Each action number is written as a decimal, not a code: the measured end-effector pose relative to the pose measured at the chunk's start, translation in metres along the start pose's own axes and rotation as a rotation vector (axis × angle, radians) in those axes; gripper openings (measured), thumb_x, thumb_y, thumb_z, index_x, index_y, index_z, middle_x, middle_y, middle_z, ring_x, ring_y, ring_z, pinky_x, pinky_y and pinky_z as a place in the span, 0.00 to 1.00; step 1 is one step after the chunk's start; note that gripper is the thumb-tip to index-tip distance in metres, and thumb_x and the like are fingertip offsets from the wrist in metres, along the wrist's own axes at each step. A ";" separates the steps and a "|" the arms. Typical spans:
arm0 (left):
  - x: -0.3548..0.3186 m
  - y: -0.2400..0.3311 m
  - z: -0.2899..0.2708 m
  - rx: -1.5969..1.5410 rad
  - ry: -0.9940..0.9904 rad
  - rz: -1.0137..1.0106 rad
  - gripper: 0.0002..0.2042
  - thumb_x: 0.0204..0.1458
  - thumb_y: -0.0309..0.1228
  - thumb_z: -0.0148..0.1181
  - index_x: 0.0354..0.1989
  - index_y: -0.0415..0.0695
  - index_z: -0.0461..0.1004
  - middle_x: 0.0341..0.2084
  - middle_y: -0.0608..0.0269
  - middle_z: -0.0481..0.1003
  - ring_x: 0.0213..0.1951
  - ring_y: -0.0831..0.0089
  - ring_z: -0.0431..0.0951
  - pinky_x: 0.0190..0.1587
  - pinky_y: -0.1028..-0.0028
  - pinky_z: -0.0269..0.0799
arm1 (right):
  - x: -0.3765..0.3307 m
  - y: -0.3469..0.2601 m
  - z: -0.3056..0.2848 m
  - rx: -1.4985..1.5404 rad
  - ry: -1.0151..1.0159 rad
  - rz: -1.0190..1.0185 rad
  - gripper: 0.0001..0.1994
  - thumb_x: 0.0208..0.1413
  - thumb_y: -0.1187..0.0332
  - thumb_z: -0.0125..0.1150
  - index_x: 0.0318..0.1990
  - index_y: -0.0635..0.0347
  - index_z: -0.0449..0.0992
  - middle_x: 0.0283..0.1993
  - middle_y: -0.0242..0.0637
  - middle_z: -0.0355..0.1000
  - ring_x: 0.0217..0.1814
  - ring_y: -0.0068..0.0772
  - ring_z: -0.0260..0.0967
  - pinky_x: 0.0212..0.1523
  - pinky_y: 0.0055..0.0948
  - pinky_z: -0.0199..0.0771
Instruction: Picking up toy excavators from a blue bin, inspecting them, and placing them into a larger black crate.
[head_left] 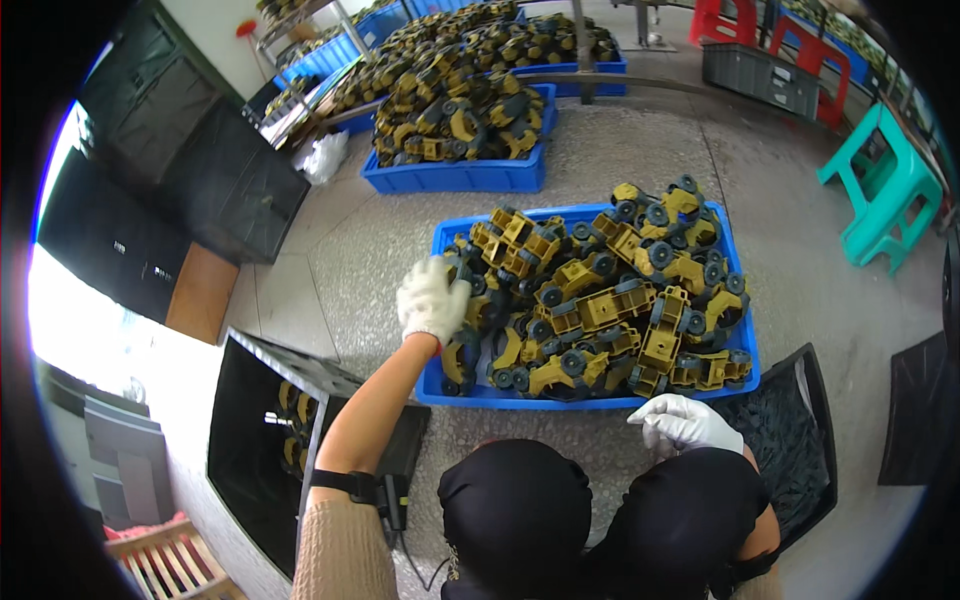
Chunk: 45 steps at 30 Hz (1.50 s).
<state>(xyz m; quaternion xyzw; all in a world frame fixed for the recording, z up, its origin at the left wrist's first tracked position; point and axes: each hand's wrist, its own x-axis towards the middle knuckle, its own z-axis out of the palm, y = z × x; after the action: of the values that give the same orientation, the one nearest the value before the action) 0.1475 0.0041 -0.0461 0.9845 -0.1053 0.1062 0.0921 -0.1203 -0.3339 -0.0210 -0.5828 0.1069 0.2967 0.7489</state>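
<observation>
- I see a grey floor [640, 170] with a big blue tray [745, 345] on it, full of yellow toy trucks [600, 310] with dark wheels.
- More blue trays [460, 178] of the same toys sit farther off, well apart from my hands.
- A black crate [250, 440] stands on my left with a few yellow toys inside. Another black crate [800, 420] is on my right, just beside the big tray.
- I think I am at the picking step: getting one toy out of the heap.
- My left arm [375, 410] reaches out long and almost straight to the left end of the tray.
- My left hand [433, 300], in a white glove, lies palm down on the toys there, fingers curled over them. I cannot tell if it is really gripping one.
- My right hand [685, 422], also gloved, is near the front rim of the tray, close to my body. It looks loose, and I see nothing in it.
- Next, I think the left hand needs a firm hold on one toy and a straight lift, since the wheels may catch on the others.
</observation>
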 end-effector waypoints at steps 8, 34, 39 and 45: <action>0.014 -0.006 0.034 0.270 -0.097 0.212 0.25 0.50 0.51 0.64 0.48 0.44 0.74 0.48 0.49 0.75 0.52 0.52 0.75 0.55 0.55 0.70 | 0.001 -0.001 -0.004 -0.067 -0.079 -0.068 0.15 0.69 0.60 0.55 0.57 0.56 0.76 0.39 0.30 0.76 0.36 0.19 0.71 0.38 0.20 0.71; -0.050 0.075 -0.048 -1.686 -0.680 -0.241 0.12 0.61 0.37 0.62 0.46 0.44 0.73 0.37 0.62 0.78 0.39 0.68 0.78 0.50 0.57 0.75 | -0.066 0.166 -0.228 -1.140 0.866 0.252 0.19 0.48 0.74 0.57 0.48 0.47 0.84 0.51 0.46 0.79 0.55 0.50 0.75 0.57 0.40 0.75; -0.065 0.143 -0.054 -1.570 -0.892 -0.204 0.16 0.57 0.32 0.65 0.51 0.41 0.73 0.40 0.60 0.80 0.43 0.68 0.79 0.50 0.64 0.74 | -0.074 0.184 -0.218 -1.049 0.915 0.318 0.15 0.52 0.72 0.56 0.44 0.50 0.84 0.48 0.49 0.79 0.52 0.53 0.77 0.54 0.43 0.76; -0.065 0.186 -0.068 -1.361 -1.016 -0.070 0.13 0.55 0.33 0.64 0.45 0.38 0.74 0.37 0.60 0.79 0.37 0.71 0.78 0.44 0.72 0.72 | -0.104 0.195 -0.203 -0.973 1.031 0.242 0.15 0.54 0.64 0.61 0.48 0.46 0.85 0.47 0.48 0.79 0.51 0.52 0.76 0.55 0.44 0.75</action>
<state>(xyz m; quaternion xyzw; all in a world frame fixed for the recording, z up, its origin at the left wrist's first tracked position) 0.0306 -0.1483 0.0339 0.6452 -0.1442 -0.4381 0.6091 -0.2770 -0.5287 -0.1872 -0.9006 0.3663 0.0786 0.2205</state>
